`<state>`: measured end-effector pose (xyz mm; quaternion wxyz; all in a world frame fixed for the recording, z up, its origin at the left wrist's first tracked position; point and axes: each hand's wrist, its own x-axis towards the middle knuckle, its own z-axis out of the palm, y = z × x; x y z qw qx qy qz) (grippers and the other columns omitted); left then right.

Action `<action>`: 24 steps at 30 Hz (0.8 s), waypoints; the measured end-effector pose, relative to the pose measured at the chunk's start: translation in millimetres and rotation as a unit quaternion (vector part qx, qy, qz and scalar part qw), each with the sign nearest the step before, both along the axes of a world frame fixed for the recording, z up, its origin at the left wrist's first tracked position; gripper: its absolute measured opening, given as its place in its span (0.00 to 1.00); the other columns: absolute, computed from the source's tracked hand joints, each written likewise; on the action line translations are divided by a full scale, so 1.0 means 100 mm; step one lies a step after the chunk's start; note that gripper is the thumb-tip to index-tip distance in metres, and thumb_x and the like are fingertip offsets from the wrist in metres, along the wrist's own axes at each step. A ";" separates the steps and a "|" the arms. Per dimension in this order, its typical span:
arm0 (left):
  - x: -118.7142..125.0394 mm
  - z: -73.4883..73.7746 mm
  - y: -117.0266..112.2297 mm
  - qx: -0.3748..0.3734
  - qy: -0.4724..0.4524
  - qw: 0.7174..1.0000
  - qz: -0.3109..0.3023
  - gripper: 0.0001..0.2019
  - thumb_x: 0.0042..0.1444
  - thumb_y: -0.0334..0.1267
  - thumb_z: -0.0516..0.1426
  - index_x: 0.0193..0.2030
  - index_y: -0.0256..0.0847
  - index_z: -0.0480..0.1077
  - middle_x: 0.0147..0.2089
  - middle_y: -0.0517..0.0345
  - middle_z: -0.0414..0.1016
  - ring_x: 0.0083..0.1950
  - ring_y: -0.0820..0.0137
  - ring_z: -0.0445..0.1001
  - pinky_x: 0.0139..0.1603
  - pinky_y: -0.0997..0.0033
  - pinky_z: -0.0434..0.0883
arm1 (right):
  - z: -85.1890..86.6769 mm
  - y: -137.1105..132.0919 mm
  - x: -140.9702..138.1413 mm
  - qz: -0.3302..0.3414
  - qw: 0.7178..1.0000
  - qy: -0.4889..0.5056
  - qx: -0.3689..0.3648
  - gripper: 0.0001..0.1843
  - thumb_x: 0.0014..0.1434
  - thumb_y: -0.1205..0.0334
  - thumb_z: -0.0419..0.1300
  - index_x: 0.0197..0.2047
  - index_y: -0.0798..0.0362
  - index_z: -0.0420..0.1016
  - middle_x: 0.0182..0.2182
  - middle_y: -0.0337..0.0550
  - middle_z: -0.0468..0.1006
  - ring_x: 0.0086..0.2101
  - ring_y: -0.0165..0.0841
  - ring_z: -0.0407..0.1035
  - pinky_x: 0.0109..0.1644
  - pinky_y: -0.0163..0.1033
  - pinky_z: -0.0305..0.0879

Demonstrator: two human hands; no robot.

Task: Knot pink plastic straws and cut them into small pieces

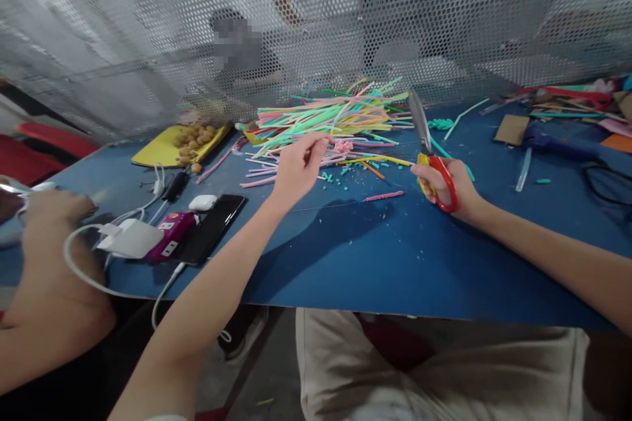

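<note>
The blue table [370, 256] has its near edge running just above the person's lap, and a broad bare strip of tabletop lies between that edge and both hands. At the far edge a perforated metal screen [148, 46] closes the table off. The left side is crowded with a black phone [210, 230], a white charger [131, 237] with its cable and a pink power bank [170, 233]. Another person's hand [54, 207] rests at the left corner.

The left hand [296, 168] reaches out to the near fringe of the pile of coloured straws [326, 118] at the middle of the far side, thumb and fingers drawn together. Whether a straw sits between them is too fine to tell. The right hand [459, 194] is closed round the red and yellow handles of the scissors [419, 120], whose blades are together and point away towards the screen, just right of the pile. A short pink piece [384, 195] and teal scraps [340, 174] lie between the hands.

A yellow tray [153, 151] at the far left holds small round brown nuts [195, 138]
</note>
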<state>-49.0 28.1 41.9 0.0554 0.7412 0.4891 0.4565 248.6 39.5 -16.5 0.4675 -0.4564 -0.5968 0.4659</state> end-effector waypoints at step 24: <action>0.00 -0.24 0.63 -0.158 0.349 0.921 0.070 0.15 0.62 0.49 0.56 0.45 0.46 0.79 0.40 0.53 0.80 0.43 0.61 0.75 0.40 0.67 0.64 | 0.01 -0.05 -0.04 0.023 0.999 0.008 0.041 0.16 0.53 0.50 0.69 0.29 0.49 0.69 0.19 0.34 0.68 0.15 0.26 0.59 0.19 0.38 0.53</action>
